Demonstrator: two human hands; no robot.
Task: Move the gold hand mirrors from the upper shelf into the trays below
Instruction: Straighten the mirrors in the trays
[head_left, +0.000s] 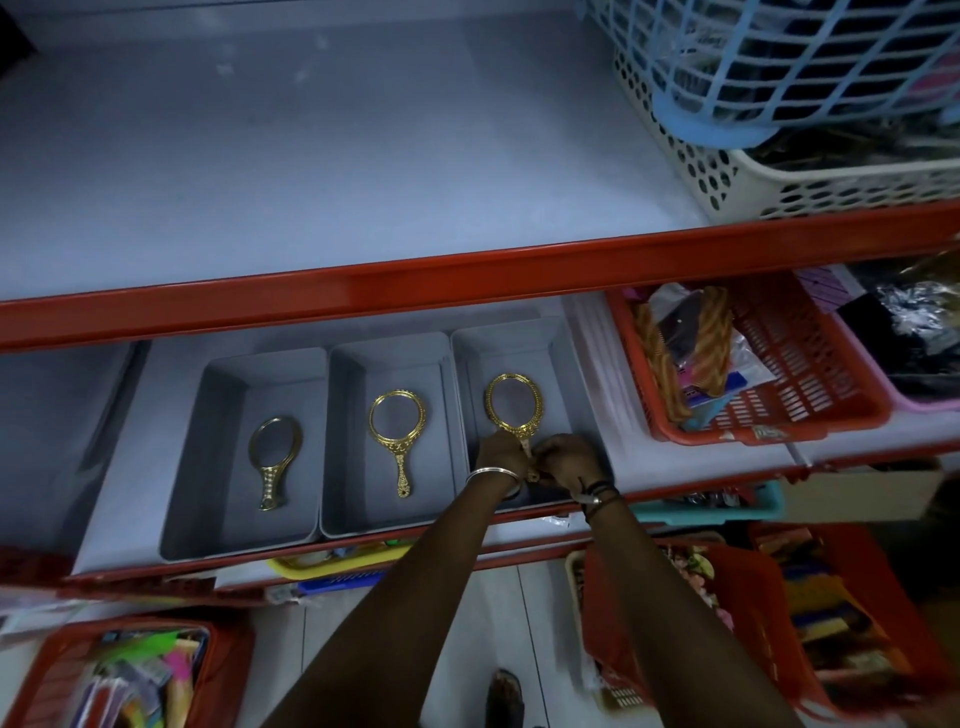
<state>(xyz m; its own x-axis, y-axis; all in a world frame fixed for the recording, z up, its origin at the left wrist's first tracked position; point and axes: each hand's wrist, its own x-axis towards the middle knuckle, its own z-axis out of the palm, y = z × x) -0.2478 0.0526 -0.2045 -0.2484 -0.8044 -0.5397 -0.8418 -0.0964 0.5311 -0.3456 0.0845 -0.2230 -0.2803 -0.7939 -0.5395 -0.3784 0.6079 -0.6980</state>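
Three grey trays stand side by side on the lower shelf. The left tray (208, 467) holds a dull gold hand mirror (274, 460) lying flat. In the middle tray (343, 452) lies a brighter gold mirror (397, 431). A third gold mirror (514, 402) rests in the right tray (566, 374), its handle pointing toward me. My left hand (500, 453) and my right hand (566, 460) are both closed on that handle at the tray's front end. The upper shelf (311, 182) shows a bare grey surface with no mirrors on it.
A red shelf lip (415, 283) runs across above the trays. A white perforated basket (779, 176) and a blue basket (779, 67) sit at the upper right. A red basket (810, 374) of goods stands right of the trays. More red bins (857, 649) lie below.
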